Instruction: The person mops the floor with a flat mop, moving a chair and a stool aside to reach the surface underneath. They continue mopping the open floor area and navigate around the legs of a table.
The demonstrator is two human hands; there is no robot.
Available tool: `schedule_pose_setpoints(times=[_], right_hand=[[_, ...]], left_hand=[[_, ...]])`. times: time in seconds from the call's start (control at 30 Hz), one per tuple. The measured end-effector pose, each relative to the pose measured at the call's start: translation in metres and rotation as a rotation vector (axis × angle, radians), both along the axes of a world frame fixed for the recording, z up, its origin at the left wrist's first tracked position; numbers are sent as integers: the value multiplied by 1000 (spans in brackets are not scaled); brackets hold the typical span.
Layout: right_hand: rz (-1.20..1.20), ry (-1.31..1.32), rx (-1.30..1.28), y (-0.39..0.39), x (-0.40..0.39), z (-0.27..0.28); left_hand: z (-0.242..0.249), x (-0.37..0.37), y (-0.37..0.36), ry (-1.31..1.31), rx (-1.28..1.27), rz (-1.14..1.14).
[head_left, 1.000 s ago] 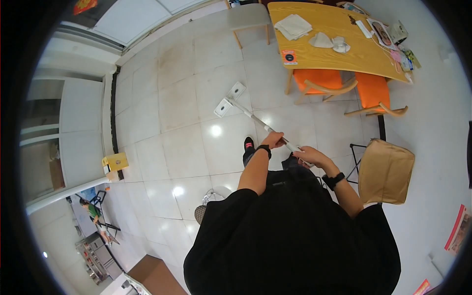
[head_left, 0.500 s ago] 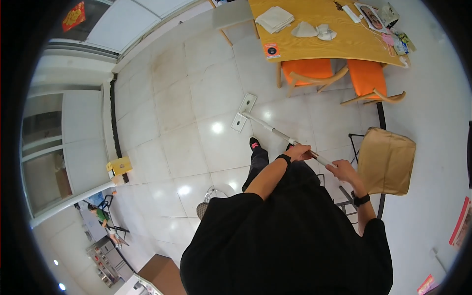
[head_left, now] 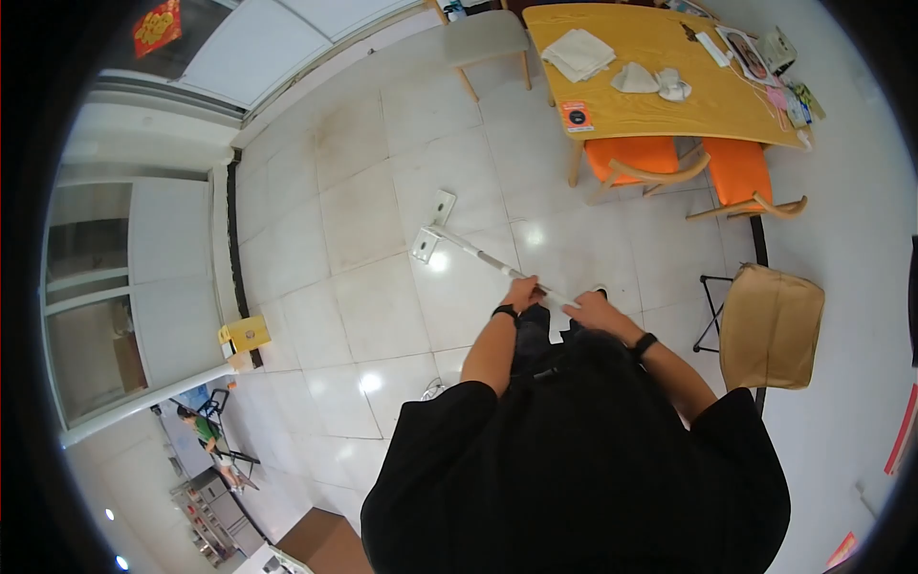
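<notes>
A flat mop (head_left: 475, 253) slants across the view, its long pale handle running from my hands down to a white rectangular head (head_left: 426, 245) on the tiled floor. My left hand (head_left: 522, 293) is wrapped round the handle partway along. Closer to my body, at the handle's upper end, my right hand (head_left: 595, 314) grips it too. Both wrists wear dark bands. One of my shoes shows partly beside the right hand.
A yellow table (head_left: 660, 115) with cloths and small items stands at upper right, with orange chairs (head_left: 631, 158) against it. A tan covered folding seat (head_left: 773, 325) is at right. A yellow box (head_left: 247, 333) sits by the left wall; another person (head_left: 206, 432) is at lower left.
The mop head has moved left across the floor. Both hands have shifted left with the handle, still gripping it. The table and chairs appear farther right as the view has shifted.
</notes>
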State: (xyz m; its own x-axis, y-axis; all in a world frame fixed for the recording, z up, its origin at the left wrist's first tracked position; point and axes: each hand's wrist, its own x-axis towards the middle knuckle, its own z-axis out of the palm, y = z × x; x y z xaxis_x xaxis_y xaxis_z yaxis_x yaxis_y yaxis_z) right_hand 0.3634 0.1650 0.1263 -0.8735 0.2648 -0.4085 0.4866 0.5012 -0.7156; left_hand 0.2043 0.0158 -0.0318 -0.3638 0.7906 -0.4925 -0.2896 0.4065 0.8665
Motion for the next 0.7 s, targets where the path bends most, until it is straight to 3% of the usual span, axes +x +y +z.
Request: schedule_pose_setpoints(times=[0.03, 0.07, 0.1, 0.13, 0.17, 0.2, 0.37, 0.43, 0.5, 0.57, 0.7], right_hand=[[-26, -108, -94, -20, -30, 11], [-17, -147, -185, -39, -59, 22], [-7, -190, -279, -57, -86, 28], [15, -164, -261, -74, -109, 18], [37, -138, -245, -100, -127, 6], [53, -142, -249, -116, -147, 10], [152, -196, -254, -133, -224, 7], [198, -95, -6, -112, -248, -56], [123, -377, -239, -74, -266, -20], [177, -397, -234, -64, -274, 8], [243, -400, -227, -74, -261, 23]], left_hand=[[-3, -24, -26, 411, 259, -106], [-1, -44, -45, 81, -7, 54], [8, -64, -64, -43, -75, 193], [11, -87, -84, 169, -16, 84], [40, -104, -87, -413, -440, 606], [45, -118, -101, -332, -459, 652], [49, -163, -144, -393, -279, 749], [53, -168, -149, -436, -94, 802], [47, -170, -149, -521, -52, 908], [52, -168, -137, -886, 59, 1013], [56, -155, -100, -962, 273, 1047]])
